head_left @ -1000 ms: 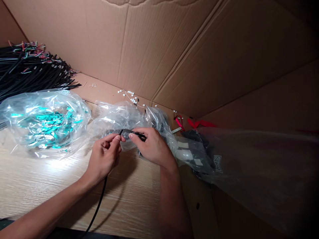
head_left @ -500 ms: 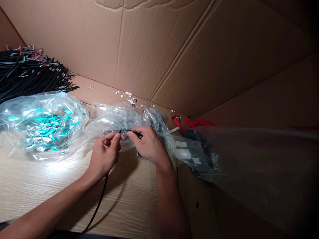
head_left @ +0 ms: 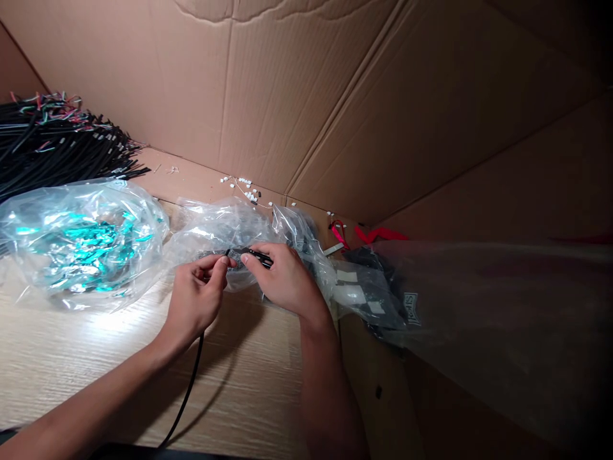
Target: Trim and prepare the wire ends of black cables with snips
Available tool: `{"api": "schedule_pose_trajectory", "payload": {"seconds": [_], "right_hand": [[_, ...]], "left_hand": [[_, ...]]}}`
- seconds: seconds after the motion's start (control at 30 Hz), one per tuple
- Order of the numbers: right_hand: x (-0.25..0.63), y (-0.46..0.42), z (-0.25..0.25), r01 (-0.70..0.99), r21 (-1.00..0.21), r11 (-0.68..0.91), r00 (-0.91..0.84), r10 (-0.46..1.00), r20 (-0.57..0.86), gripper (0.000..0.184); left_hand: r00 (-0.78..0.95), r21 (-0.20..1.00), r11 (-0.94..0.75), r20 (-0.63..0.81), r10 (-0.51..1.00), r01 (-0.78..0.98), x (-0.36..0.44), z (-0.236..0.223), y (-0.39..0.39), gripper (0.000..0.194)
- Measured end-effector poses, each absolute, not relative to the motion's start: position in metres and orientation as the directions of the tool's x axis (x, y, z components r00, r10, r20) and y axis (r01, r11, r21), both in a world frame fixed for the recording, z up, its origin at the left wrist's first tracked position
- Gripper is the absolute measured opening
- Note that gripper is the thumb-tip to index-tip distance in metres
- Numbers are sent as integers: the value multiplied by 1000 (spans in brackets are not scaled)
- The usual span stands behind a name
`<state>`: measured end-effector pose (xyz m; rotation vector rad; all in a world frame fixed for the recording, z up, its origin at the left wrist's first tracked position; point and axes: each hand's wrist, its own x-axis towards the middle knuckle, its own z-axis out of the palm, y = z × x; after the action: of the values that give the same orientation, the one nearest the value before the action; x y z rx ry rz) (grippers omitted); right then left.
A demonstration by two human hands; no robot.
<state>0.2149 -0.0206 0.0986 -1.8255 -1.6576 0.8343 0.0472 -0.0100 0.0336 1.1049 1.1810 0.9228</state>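
Note:
A black cable (head_left: 193,377) is pinched in my left hand (head_left: 198,291), thumb against the fingers. Its short end rises just above the fingertips, and its length hangs below the hand to the table's near edge. My right hand (head_left: 285,278) lies just right of it, fingers closed round a slim black object (head_left: 261,257) with light marks. That object points left toward the cable end; its kind is partly hidden by the thumb and fingers. Behind both hands lies a clear plastic bag (head_left: 223,220) with small dark parts in it.
A bag of shiny teal pieces (head_left: 96,246) lies left, before a heap of black cables (head_left: 62,147) with coloured wire ends. Small white connectors (head_left: 246,191) are scattered along the cardboard wall (head_left: 268,96). Right are red straps (head_left: 383,234) and a large clear bag (head_left: 479,319).
My left hand has shifted slightly left, a little away from the right hand, with the cable still in it. The right hand keeps its hold nearly in place.

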Motion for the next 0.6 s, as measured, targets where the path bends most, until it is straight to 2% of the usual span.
{"api": "schedule_pose_trajectory", "payload": {"seconds": [0.2,0.4,0.6], "right_hand": [[216,-20,95,661,-745,-95,50,995,-82,27],[218,-20,85,622,-775,-110,96,993,-63,34],[218,-21,88,622,-775,-108,72,994,-81,30]], "left_hand": [[146,983,162,-173,974,83,47,37,-12,36],[175,979,195,-202,964,56,47,37,-10,36],[174,982,178,-186,967,59,46,40,-14,33]]}}
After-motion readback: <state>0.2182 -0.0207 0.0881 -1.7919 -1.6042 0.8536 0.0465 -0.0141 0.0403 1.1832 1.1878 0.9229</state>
